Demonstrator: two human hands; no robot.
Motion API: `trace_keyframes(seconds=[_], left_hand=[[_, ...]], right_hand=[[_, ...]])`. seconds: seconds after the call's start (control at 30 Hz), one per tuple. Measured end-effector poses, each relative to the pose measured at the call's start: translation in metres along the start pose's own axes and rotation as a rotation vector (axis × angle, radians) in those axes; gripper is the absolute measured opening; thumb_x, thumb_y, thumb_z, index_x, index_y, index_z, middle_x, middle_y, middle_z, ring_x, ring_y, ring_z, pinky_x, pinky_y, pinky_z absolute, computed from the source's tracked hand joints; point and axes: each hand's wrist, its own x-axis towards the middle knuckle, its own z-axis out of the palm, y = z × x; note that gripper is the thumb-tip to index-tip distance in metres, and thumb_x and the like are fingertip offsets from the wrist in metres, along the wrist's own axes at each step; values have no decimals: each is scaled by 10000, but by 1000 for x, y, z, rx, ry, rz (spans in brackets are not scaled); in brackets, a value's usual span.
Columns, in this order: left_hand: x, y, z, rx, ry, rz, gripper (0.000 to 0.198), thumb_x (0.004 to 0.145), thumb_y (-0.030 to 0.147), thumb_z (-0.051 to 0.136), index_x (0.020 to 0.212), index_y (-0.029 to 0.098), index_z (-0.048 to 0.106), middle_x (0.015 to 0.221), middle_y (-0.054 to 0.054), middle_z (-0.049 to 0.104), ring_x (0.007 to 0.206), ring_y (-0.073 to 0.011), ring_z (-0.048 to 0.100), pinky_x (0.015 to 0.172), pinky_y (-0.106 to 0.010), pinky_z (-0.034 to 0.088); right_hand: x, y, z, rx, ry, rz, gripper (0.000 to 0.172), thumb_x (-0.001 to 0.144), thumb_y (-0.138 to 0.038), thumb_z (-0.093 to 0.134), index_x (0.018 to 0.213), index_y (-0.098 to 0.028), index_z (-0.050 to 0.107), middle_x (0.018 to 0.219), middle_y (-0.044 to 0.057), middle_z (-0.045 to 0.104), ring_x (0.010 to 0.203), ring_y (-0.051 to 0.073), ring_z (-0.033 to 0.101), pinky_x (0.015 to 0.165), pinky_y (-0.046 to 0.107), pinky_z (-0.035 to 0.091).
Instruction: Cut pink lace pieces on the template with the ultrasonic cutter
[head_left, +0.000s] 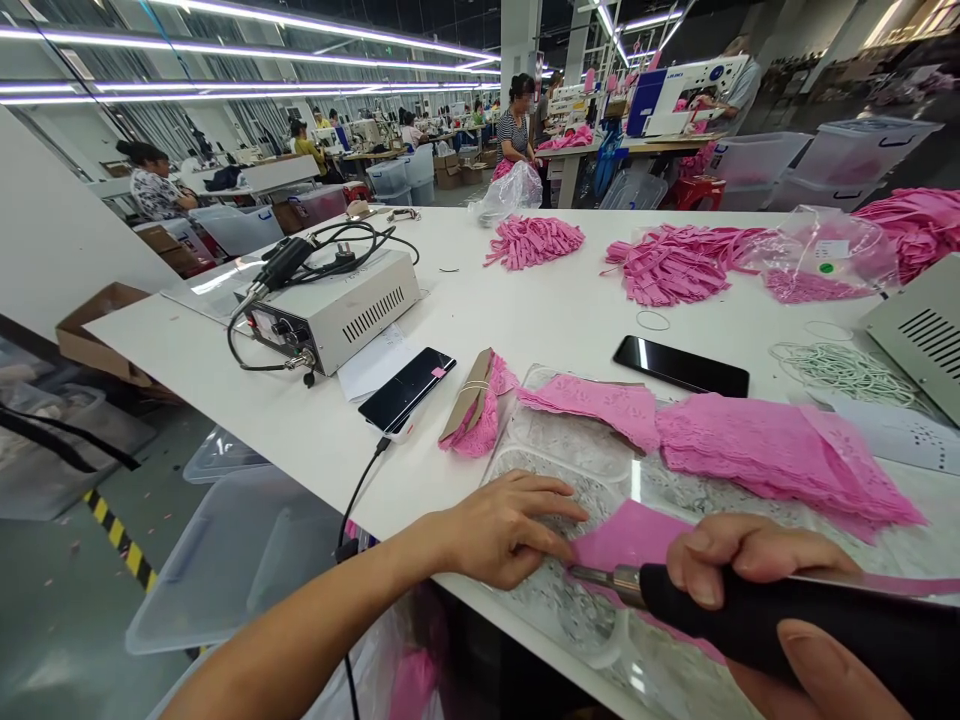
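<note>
My right hand [754, 552] is wrapped round a thick black-handled handpiece [720, 605] with a narrow metal tip. That tip rests at the left edge of a pink fabric piece [634, 532], close to my left fingertips. With fingers stretched forward, my left hand [506, 530] lies on the work surface, its index fingertip touching the fabric edge. Under the fabric is a clear, grey-patterned plastic lid or sheet [540, 465]. Beyond my hands lie a pink lace strip [592, 400] and a layered pile of pink lace [772, 450]. Part of the fabric is hidden behind the handpiece and right hand.
A banded pink lace bundle [480, 410], a cabled phone [409, 388] and a second phone [681, 366] lie nearby. A metal control box [352, 305] carries another handpiece [283, 265]. Pink strips [667, 265] and pale elastic loops [840, 372] are farther off. Plastic bins [225, 550] stand below left.
</note>
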Motion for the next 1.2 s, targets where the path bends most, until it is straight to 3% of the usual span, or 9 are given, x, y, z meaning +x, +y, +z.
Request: trace_keyframes(seconds=[0.2, 0.5, 0.8, 1.2], left_hand=[[-2, -1, 1, 4, 10, -4, 377, 714, 45, 478, 942, 220, 722, 1243, -25, 652, 1268, -218, 516, 1038, -361, 442], [0, 10, -8, -48, 136, 35, 394, 717, 41, 455, 1025, 190, 650, 1179, -72, 678, 1167, -236, 590, 956, -390, 481], [-7, 15, -12, -13, 33, 51, 380, 752, 72, 465, 1082, 189, 613, 1204, -47, 671, 1172, -241, 576, 984, -399, 431], [-7, 15, -11, -22, 28, 41, 371, 776, 89, 464, 1100, 194, 612, 1183, -34, 683, 1167, -242, 575, 968, -388, 407]], right_hand=[[-1, -1, 0, -28, 19, -35, 99, 852, -367, 654, 869, -271, 642, 755, 38, 575, 593, 176, 575, 580, 364, 587], [22, -4, -31, -23, 240, -114, 90, 777, -294, 731, 810, -238, 668, 757, 27, 568, 616, 148, 554, 624, 327, 590], [33, 13, -39, -18, 266, -132, 59, 791, -241, 693, 837, -235, 656, 799, 9, 591, 664, 125, 591, 698, 288, 582], [34, 15, -41, -49, 279, -145, 60, 787, -262, 700, 821, -237, 658, 793, 6, 594, 648, 125, 576, 696, 295, 583]])
